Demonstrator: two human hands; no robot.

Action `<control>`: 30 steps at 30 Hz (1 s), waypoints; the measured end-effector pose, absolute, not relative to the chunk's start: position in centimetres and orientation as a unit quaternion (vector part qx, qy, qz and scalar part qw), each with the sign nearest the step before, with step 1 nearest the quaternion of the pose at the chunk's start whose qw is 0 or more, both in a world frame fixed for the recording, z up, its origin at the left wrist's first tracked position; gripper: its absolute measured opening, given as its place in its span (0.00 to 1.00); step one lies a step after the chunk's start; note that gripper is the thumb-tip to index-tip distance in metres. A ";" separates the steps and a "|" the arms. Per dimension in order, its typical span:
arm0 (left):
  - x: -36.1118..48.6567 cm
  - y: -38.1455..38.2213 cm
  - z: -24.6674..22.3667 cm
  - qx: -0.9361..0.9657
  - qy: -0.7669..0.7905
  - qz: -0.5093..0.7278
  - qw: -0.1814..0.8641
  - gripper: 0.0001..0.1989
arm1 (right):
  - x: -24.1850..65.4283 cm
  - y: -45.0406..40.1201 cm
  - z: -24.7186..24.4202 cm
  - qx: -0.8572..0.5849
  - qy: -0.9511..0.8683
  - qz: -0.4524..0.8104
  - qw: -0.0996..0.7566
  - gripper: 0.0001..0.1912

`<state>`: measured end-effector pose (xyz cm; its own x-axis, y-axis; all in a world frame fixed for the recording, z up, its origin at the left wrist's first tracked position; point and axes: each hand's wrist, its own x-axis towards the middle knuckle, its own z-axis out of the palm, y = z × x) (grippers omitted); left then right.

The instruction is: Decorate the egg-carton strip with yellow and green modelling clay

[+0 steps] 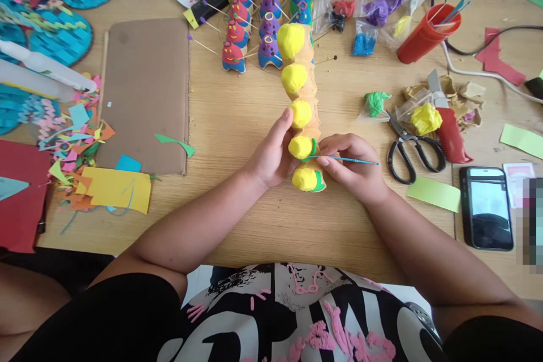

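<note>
A strip of egg carton [310, 80] stretches away from me, its bumps topped with yellow clay [293, 78]. My left hand [275, 147] grips its left side near the close end, thumb up beside a yellow bump. Between the thumb and fingers of my right hand [354, 161] is a thin blue stick [354, 159]. Its tip meets green clay [314, 147] on the second-nearest bump. Green clay also covers part of the nearest bump. The fingers under the carton are partly hidden.
Behind stand red, purple and blue painted carton strips [268, 25] with pins sticking out. To the right lie black-handled scissors [416, 150], a phone [487, 209], bagged clay [375, 103] and a red cup [428, 34]. A cardboard sheet [144, 96] and paper scraps [85, 164] lie left.
</note>
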<state>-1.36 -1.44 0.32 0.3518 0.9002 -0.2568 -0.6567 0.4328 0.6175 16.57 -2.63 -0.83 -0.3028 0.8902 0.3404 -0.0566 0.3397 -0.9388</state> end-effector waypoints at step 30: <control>-1.4 -1.4 0.6 0.203 0.290 0.492 0.796 0.20 | 16.5 -2.5 -0.8 -0.312 -0.619 0.502 0.516 0.07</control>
